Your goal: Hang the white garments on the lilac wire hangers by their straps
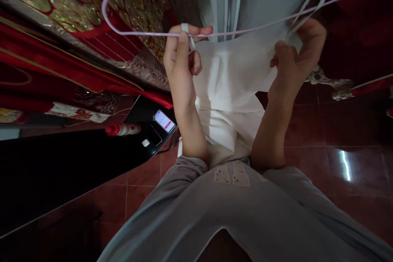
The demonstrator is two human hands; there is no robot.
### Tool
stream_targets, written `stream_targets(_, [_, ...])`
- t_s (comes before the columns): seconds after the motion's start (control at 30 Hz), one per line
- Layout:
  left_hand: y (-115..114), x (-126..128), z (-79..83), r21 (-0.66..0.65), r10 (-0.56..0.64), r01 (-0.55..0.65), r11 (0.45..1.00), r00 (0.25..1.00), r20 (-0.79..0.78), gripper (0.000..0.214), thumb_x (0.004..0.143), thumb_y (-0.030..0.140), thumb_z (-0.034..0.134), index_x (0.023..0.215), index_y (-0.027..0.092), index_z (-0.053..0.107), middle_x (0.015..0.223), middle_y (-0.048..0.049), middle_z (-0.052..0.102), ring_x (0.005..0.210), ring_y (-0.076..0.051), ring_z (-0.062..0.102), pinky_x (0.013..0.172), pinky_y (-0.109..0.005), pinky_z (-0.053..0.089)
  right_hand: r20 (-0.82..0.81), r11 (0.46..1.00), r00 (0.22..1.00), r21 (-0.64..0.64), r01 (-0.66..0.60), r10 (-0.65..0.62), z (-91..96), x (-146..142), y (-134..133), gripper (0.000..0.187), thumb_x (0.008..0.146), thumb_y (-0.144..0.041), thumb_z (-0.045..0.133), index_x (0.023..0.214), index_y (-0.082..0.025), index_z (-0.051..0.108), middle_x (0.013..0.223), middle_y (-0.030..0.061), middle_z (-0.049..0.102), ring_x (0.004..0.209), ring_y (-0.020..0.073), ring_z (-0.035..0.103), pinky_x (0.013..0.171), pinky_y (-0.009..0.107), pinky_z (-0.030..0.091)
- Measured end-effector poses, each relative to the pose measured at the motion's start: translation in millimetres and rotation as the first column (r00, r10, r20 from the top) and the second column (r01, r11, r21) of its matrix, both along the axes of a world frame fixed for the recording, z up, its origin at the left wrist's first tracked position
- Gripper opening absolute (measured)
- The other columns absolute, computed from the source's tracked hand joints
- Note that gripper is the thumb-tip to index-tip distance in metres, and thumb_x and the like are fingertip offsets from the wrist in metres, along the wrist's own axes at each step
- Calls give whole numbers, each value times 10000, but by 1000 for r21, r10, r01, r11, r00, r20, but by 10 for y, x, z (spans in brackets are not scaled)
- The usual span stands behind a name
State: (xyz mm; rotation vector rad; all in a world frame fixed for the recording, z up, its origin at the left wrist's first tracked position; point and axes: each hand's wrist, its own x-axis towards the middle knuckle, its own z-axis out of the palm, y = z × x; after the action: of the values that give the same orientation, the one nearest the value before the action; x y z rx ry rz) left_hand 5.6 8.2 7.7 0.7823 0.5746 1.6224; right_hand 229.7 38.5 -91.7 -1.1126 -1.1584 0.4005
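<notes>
A white garment [233, 86] with thin straps hangs in front of me from a pale lilac clothes hanger [106, 16]. My left hand [181, 55] is closed, pinching one white strap and the hanger's lower bar together. My right hand [294, 57] is closed on the garment's upper right edge, where the other strap [310, 2] runs up over the hanger wire. The cloth hangs down between my forearms to my lap.
A glossy black table [61, 168] at the left bears a lit phone [165, 120], a red-and-white bottle [123, 129] and a small white object [145, 143]. Red and gold embroidered fabric [76, 12] fills the upper left. Red floor tiles [337, 131] lie to the right.
</notes>
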Motion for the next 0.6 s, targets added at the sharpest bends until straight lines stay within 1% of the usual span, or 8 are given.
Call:
stream_targets(0.07, [-8,8,-1,23,26,-25,999,998,-59,364,1148,100,388,868,134,619,934,-107,714,458,-84,227,438,-245,180,-57,988,993,104,113,-107,31,-30,81,502,743,-152,475,1215,-296,382,1306,87,468,1002,155,522,528,251,297])
stream_targets(0.17, [-21,6,-3,85,77,-63,994,981,-177,414,1159,83,321,883,138,626,948,-118,723,457,-97,199,463,-278,159,-73,977,986,138,162,-153,77,-68,137,530,698,-128,491,1201,-290,460,1125,81,507,915,151,498,504,250,249])
stream_targets(0.27, [-25,-5,-9,106,67,-47,993,979,-193,415,1162,113,319,889,156,627,955,-101,721,464,-121,174,474,-299,131,-89,961,975,172,218,-206,105,-98,111,472,713,-114,484,1152,-283,521,1019,50,474,690,107,311,500,254,204])
stream_targets(0.33, [-18,-13,-14,84,32,-19,996,987,-155,397,1159,136,332,887,162,620,947,-84,710,462,-124,169,472,-295,120,-130,951,974,224,211,-185,156,-134,45,378,726,-106,483,1068,-254,545,976,30,465,614,78,179,486,251,166])
stream_targets(0.4, [-7,-20,-18,37,6,-3,999,996,-90,357,1150,142,358,886,163,598,930,-74,694,458,-114,189,472,-281,120,-166,946,977,272,177,-135,275,-189,-62,277,750,-106,492,988,-223,570,915,17,477,574,52,133,468,243,132])
stream_targets(0.5, [5,-32,-18,-32,8,-6,999,999,39,293,1130,101,428,875,163,557,910,-69,688,452,-98,232,474,-269,121,-140,948,987,297,113,-73,602,-249,-242,186,849,-149,551,982,-213,664,827,7,533,540,34,214,464,217,177])
stream_targets(0.57, [6,-38,-16,-39,-8,10,999,998,56,295,1129,90,431,869,162,550,909,-73,698,447,-94,242,468,-283,129,-69,954,998,300,24,-3,870,-210,-280,196,891,-159,605,1016,-243,731,861,-9,601,585,25,415,523,180,354])
stream_targets(0.6, [5,-40,-15,-30,-15,16,999,999,38,302,1133,96,423,869,162,554,910,-76,702,445,-94,243,465,-294,135,-57,962,998,273,-24,41,996,-154,-247,222,894,-142,620,1020,-267,753,931,-26,636,707,37,556,620,167,459])
